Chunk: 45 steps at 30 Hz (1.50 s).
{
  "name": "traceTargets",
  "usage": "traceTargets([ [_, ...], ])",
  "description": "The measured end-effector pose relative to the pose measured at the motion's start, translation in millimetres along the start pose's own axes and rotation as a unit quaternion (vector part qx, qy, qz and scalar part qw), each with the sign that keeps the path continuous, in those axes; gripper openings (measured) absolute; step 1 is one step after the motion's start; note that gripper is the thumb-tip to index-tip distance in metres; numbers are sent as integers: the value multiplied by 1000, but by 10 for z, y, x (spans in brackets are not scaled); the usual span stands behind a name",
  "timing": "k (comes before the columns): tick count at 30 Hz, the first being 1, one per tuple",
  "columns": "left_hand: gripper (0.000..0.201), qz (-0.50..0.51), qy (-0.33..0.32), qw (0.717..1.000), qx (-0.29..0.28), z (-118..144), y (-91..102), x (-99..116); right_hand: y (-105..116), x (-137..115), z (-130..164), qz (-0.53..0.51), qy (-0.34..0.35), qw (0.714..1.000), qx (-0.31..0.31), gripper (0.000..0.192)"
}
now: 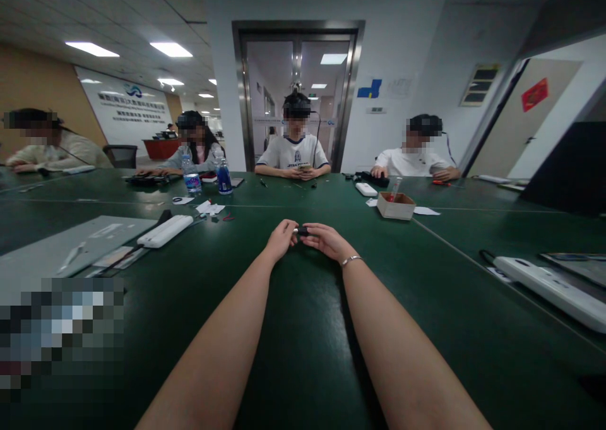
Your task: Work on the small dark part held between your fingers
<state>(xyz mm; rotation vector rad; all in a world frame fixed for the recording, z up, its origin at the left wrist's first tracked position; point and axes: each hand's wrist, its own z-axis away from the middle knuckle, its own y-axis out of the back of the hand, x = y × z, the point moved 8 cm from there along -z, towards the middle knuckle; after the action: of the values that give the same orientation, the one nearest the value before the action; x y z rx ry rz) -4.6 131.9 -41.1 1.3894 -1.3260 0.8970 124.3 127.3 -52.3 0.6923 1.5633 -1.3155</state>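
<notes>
Both my forearms reach forward over the dark green table, and my hands meet near its middle. Between them is a small black piece with a silver end, too small to name for certain. My left hand pinches its silver end with the fingertips. From the other side, the fingers and thumb of my right hand close on the black part. A silver bracelet circles my right wrist.
A white power strip and a grey board lie to the left, another power strip to the right. Ahead stand two bottles and a small box. Several people sit across the table.
</notes>
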Motion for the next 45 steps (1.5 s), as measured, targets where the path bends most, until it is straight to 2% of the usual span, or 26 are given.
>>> traceTargets([
  [2,19,-12,-4,1000,13,0,17,10,0,6,-3,3,-2,1000,0,15],
  [6,29,-5,16,999,38,-8,78,-38,-3,-1,4,3,-5,1000,2,15],
  [9,26,-11,3,1000,30,-14,79,-27,-8,-6,11,4,-5,1000,-1,16],
  [12,33,-2,4,1000,31,-6,82,-22,-5,-9,12,3,-4,1000,2,16],
  [17,25,-15,-6,1000,21,5,61,4,-13,-10,14,1,-4,1000,0,16],
  [25,28,-24,-6,999,25,-23,65,-59,-3,-7,7,-2,1,1000,-2,16],
  [28,30,-11,13,999,38,-26,80,-90,4,-1,1,-1,-2,1000,-1,16],
  [30,29,-12,20,999,26,-27,61,-95,2,-1,2,-2,-2,1000,0,16],
  [42,23,-30,2,999,15,-1,45,-17,-5,-10,23,-3,-7,1000,13,17],
  [45,24,-19,27,999,22,-1,54,-43,-2,-14,19,-5,-5,1000,13,17],
])
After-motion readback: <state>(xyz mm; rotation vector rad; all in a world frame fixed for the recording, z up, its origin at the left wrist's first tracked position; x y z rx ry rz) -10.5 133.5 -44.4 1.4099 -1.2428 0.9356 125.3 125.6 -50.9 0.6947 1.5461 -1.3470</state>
